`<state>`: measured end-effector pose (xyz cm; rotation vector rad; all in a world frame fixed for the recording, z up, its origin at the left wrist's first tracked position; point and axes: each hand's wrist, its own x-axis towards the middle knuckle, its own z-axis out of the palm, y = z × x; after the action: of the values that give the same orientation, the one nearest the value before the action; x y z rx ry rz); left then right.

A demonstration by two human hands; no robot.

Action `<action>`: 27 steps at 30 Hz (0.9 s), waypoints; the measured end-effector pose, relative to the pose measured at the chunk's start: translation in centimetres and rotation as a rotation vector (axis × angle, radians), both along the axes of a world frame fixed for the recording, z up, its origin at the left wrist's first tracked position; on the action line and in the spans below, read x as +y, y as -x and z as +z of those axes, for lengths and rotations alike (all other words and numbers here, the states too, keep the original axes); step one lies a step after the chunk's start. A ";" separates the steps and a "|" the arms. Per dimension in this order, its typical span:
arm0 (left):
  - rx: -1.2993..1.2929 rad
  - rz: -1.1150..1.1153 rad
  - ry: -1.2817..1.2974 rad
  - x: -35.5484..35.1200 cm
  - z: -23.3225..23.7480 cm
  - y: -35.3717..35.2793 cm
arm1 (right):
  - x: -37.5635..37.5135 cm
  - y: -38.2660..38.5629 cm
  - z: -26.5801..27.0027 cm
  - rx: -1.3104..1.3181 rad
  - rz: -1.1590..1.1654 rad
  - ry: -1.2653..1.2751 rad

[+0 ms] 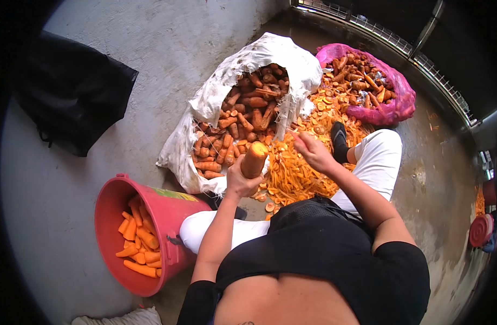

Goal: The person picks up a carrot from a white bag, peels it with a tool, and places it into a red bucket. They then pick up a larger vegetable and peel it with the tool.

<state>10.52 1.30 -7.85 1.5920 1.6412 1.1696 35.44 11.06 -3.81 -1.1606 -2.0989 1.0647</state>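
Note:
My left hand [242, 180] is wrapped round a thick unpeeled carrot [254, 161], whose cut orange end points up and away from me. To its right, my right hand [312, 151] is closed above the peelings; what it grips, if anything, is too small and blurred to make out. The two hands are apart. Beyond the carrot, an open white sack [210, 100] lies full of unpeeled carrots [248, 116]. Orange peelings and cut-off ends [292, 173] are heaped on the floor under my right hand.
A red bucket [178, 216] of peeled carrots [143, 238] tilts beside my left knee. At the back right stands a pink bag [397, 95] of carrot scraps. Black cloth [75, 92] hangs at the left wall. Wet concrete floor [427, 173] stretches to the right.

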 end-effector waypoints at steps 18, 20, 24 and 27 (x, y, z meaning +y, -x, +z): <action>-0.055 -0.243 0.108 -0.3 0.3 1.2 | 1.4 4.9 2.4 0.078 0.306 0.214; -0.067 -0.259 0.096 -0.3 0.0 1.2 | 2.0 5.0 1.1 0.107 0.232 0.203; -0.199 -0.243 0.048 -0.6 -0.2 0.7 | 3.6 4.3 -0.3 -0.020 -0.007 0.283; -0.200 -0.227 0.026 -0.8 0.3 1.0 | 1.7 3.7 1.1 -0.373 -0.112 -0.125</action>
<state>9.53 0.52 -7.52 1.5450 1.3074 1.1424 31.73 12.75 -2.73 -1.4849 -2.3052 0.6944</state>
